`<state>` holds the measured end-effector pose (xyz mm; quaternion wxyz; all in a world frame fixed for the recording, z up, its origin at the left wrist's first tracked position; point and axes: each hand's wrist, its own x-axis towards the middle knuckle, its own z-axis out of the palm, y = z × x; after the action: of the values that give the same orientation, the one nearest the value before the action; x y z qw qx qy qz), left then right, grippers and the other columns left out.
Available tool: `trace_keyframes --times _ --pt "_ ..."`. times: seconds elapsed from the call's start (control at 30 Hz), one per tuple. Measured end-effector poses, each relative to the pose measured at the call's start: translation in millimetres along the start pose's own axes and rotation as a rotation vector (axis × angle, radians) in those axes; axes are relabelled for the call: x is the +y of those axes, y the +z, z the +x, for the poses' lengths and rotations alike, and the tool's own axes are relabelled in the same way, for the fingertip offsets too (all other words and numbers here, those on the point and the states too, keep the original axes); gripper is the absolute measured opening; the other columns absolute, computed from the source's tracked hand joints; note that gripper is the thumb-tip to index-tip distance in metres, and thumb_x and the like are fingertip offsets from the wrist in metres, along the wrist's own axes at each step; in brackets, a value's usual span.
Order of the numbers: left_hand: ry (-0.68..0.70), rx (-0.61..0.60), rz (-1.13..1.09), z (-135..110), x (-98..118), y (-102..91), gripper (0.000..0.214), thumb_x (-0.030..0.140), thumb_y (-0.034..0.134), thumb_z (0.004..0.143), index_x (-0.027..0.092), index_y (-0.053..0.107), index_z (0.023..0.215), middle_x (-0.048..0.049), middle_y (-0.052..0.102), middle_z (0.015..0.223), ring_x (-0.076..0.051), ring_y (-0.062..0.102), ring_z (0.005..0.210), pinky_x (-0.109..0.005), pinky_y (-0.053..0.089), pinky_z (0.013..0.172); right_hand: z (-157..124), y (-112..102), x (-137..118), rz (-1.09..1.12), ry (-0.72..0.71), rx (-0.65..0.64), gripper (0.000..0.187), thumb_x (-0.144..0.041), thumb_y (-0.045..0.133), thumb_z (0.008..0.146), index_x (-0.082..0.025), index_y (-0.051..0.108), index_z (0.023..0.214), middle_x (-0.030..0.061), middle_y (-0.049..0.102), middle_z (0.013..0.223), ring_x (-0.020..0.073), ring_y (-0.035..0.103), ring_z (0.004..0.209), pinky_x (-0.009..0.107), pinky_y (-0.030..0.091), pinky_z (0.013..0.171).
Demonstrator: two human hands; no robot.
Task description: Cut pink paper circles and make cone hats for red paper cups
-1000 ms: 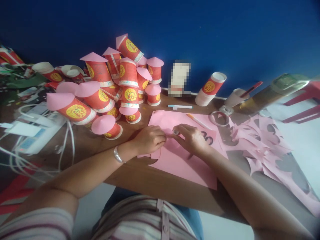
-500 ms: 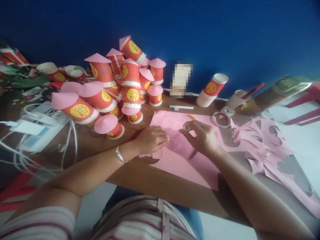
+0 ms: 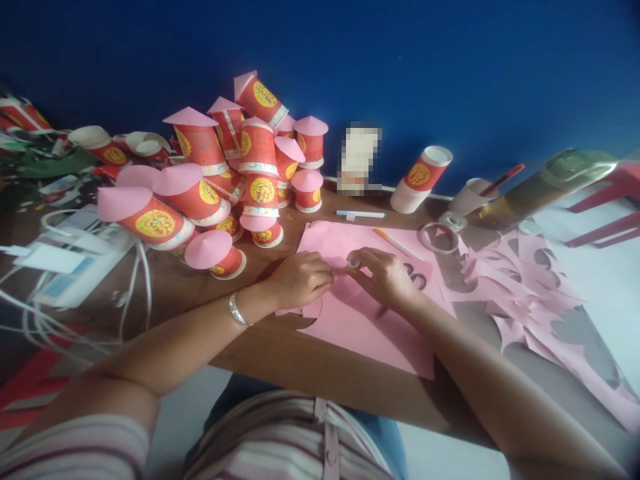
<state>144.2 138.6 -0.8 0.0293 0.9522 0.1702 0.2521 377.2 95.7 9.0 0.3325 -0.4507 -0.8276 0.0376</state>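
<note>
Nearest the viewer, a brown table [image 3: 280, 353] carries a pink sheet [image 3: 365, 327] overhanging its front edge. The left hand [image 3: 300, 277] rests on the sheet's left margin, fingers curled closed; whether they pinch anything is hidden. The right hand [image 3: 387, 277] lies just beside it on the sheet, thumb and forefinger closed on a small roll [image 3: 354, 263], apparently tape. Beyond lie a pencil [image 3: 395, 243], a clear tape ring [image 3: 439, 237] and a pen [image 3: 360, 214]. Pink offcuts [image 3: 525, 280] lie to the right. At far left, cone-capped red cups [image 3: 240, 180] are heaped against the blue wall [image 3: 400, 67].
</note>
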Motion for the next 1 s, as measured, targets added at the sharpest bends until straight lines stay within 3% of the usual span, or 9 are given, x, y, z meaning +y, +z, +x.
trace_keyframes --times 0.3,0.57,0.8,1.0 --pt "0.007 0.032 -0.020 -1 -1 1.4 0.020 0.022 0.060 0.100 0.019 0.078 0.090 -0.0047 0.079 0.089 -0.018 0.068 0.083 -0.033 0.055 0.077 -2 -7 9 -0.075 0.012 0.009 0.020 -0.033 0.060 0.100 -0.020 0.065 0.086 0.0031 0.070 0.072 0.0157 0.063 0.061 0.027 0.041 0.054" --pt "0.014 0.030 -0.021 -1 -1 0.6 0.018 0.021 0.061 0.099 0.018 0.077 0.093 -0.0040 0.079 0.090 -0.017 0.067 0.083 -0.033 0.054 0.077 1 -20 -3 -0.077 0.049 0.193 0.018 -0.033 0.062 0.100 -0.022 0.063 0.086 0.0019 0.068 0.071 0.0163 0.065 0.062 0.029 0.049 0.058" --pt "0.012 -0.005 0.023 -1 -1 0.1 0.021 0.019 0.061 0.097 0.019 0.075 0.081 -0.0040 0.073 0.079 -0.018 0.063 0.080 -0.033 0.049 0.072 -4 3 -10 0.074 0.015 0.016 0.016 -0.031 0.059 0.102 -0.021 0.062 0.089 0.0041 0.073 0.081 0.0152 0.066 0.067 0.027 0.047 0.060" --pt "0.016 0.030 0.006 1 0 -0.7 0.023 0.019 0.061 0.098 0.018 0.075 0.079 -0.0034 0.075 0.081 -0.017 0.064 0.078 -0.033 0.052 0.074 -2 0 2 -0.021 0.009 0.020 0.017 -0.030 0.061 0.100 -0.021 0.064 0.087 0.0029 0.071 0.075 0.0153 0.064 0.063 0.026 0.042 0.056"
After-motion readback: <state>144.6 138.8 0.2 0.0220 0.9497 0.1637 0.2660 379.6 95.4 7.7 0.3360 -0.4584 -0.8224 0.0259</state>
